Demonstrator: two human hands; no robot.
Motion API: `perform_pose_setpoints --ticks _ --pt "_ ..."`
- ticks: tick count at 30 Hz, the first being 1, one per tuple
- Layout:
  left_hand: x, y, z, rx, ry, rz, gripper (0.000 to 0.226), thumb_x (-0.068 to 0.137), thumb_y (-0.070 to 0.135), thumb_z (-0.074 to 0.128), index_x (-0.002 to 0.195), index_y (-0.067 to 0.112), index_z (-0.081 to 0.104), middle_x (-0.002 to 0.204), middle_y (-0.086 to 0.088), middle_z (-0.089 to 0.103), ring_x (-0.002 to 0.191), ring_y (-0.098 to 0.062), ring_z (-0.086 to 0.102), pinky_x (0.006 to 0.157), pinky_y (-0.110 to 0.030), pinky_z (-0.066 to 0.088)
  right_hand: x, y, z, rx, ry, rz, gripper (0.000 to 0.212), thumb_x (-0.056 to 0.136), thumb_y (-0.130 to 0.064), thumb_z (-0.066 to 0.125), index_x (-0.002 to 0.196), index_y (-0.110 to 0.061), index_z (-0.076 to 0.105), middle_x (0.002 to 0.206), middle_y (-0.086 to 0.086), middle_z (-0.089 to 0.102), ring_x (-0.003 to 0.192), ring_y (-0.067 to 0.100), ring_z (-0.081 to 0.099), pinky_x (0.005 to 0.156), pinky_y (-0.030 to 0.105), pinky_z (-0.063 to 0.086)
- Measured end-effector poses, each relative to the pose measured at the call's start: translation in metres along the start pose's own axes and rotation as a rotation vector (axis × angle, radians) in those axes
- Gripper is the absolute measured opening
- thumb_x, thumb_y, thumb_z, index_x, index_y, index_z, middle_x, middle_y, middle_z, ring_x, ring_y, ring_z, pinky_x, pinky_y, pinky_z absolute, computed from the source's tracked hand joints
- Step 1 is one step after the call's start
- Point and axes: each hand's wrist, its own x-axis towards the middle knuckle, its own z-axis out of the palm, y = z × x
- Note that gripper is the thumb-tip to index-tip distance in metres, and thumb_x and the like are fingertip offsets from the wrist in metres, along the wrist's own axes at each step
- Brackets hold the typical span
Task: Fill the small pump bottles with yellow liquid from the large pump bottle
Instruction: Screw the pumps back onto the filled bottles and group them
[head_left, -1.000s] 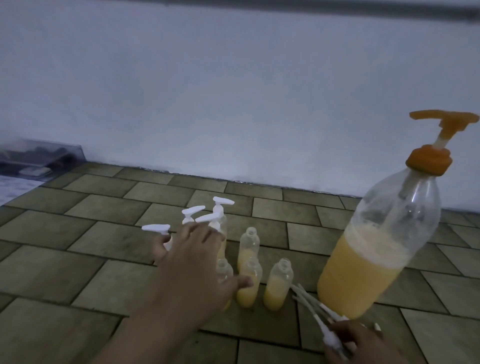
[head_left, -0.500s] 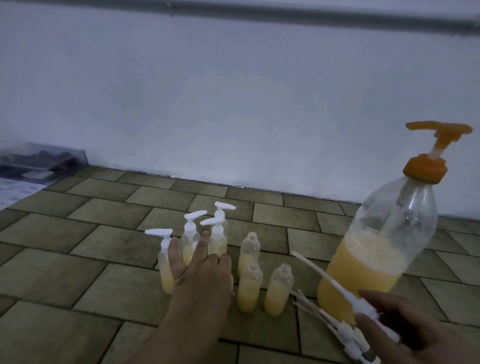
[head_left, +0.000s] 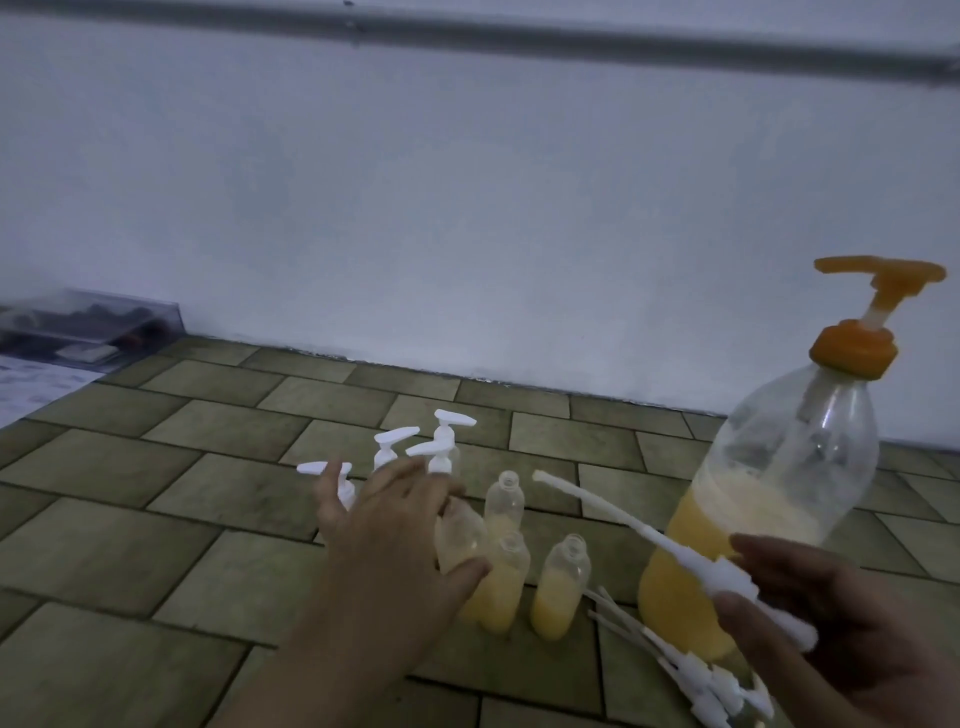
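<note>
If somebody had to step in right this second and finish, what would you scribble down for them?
Left hand: fingers spread, reaching over the small bottles, gripping nothing.
Right hand: holds a white pump top, tube pointing at the open bottles.
Large pump bottle: upright on the right, roughly half full.
Done: four capped small bottles at the back.
Left: four uncapped bottles, partly filled with yellow liquid, need tops; spare pump tops lie on the floor by the large bottle.

Bare tiled floor (head_left: 156, 519) lies open to the left of the bottle cluster and behind it up to the wall (head_left: 467, 234). 4 capped small bottles (head_left: 441, 457) and 4 uncapped small bottles (head_left: 563, 587) crowd the middle. The large pump bottle (head_left: 769, 493) blocks the right, with loose white pumps (head_left: 696, 670) lying at its base.
</note>
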Motion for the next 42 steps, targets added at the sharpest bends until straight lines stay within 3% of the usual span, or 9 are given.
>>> perform_pose_setpoints --ticks 4,8,18,22,26,30,35,40,42 --pt "0.008 0.007 -0.02 -0.467 0.102 -0.184 0.039 0.057 0.044 0.083 0.087 0.043 0.058 0.09 0.033 0.062 0.094 0.022 0.049 0.085 -0.01 0.037 0.013 -0.019 0.0 -0.003 -0.045 -0.121 0.026 0.059 -0.051 0.076 0.082 -0.042 0.069 0.072 -0.012 0.071 0.067 0.003 0.067 0.064 0.01 0.052" --pt "0.009 0.009 -0.018 -0.802 0.1 -0.306 0.039 0.06 0.012 0.085 0.09 0.028 0.067 0.086 0.015 0.072 0.083 -0.003 0.067 0.068 -0.013 0.052 0.024 -0.037 0.0 -0.102 -0.113 -0.127 0.046 0.064 -0.08 0.058 0.095 -0.046 0.067 0.081 -0.009 0.071 0.073 0.01 0.068 0.067 0.026 0.056" --pt "0.003 0.017 -0.014 -0.742 0.135 -0.228 0.049 0.055 0.049 0.074 0.101 0.03 0.07 0.09 0.022 0.07 0.092 0.004 0.064 0.077 -0.015 0.05 0.049 -0.061 0.002 -0.44 -0.255 -0.304 0.036 0.077 -0.076 0.041 0.1 -0.054 0.059 0.084 -0.022 0.062 0.075 0.004 0.059 0.055 0.015 0.045" --pt "0.003 0.019 -0.012 -0.615 0.124 -0.107 0.035 0.065 0.038 0.079 0.097 0.04 0.064 0.099 0.029 0.063 0.096 0.007 0.059 0.077 -0.005 0.042 0.069 -0.078 -0.001 -0.579 -0.388 -0.384 0.042 0.076 -0.079 0.034 0.098 -0.052 0.059 0.09 -0.027 0.06 0.082 -0.003 0.057 0.054 0.01 0.046" --pt "0.003 0.025 -0.009 -0.506 0.097 0.006 0.038 0.067 0.045 0.074 0.101 0.046 0.059 0.11 0.03 0.057 0.098 0.014 0.054 0.079 0.001 0.037 0.087 -0.088 0.019 -0.493 -0.5 -0.41 0.019 0.08 -0.058 0.056 0.093 -0.045 0.061 0.092 -0.026 0.061 0.088 -0.007 0.056 0.072 0.001 0.042" --pt "0.002 0.034 -0.005 -0.761 0.116 -0.177 0.047 0.062 0.046 0.077 0.106 0.043 0.063 0.101 0.027 0.066 0.094 0.005 0.062 0.079 -0.011 0.049 0.084 -0.071 0.059 -0.357 -0.579 -0.219 0.029 0.072 -0.044 0.068 0.101 -0.041 0.061 0.081 -0.016 0.064 0.075 -0.002 0.062 0.061 0.011 0.049" --pt "-0.003 0.035 0.002 -0.903 0.079 -0.394 0.047 0.062 0.025 0.083 0.105 0.033 0.068 0.091 0.018 0.072 0.089 0.0 0.066 0.077 -0.02 0.052 0.064 -0.041 0.095 -0.329 -0.407 -0.011 0.034 0.066 -0.062 0.065 0.07 -0.029 0.057 0.063 -0.012 0.055 0.058 -0.003 0.051 0.05 0.012 0.036" --pt "-0.003 0.026 0.0 -0.888 0.055 -0.425 0.043 0.058 0.027 0.084 0.098 0.034 0.07 0.087 0.02 0.071 0.084 0.003 0.065 0.073 -0.018 0.052 0.065 -0.032 0.087 -0.015 -0.586 0.151 0.025 0.08 -0.034 0.07 0.106 -0.033 0.068 0.101 -0.015 0.07 0.1 0.002 0.063 0.091 0.034 0.049" --pt "-0.002 0.026 -0.001 -0.896 0.038 -0.423 0.041 0.058 0.026 0.084 0.096 0.031 0.071 0.086 0.018 0.072 0.084 0.001 0.066 0.073 -0.02 0.053 0.061 -0.028 0.086 -0.024 -0.525 0.122 0.024 0.076 -0.025 0.077 0.1 -0.028 0.071 0.097 -0.015 0.071 0.095 -0.003 0.063 0.09 0.024 0.048"
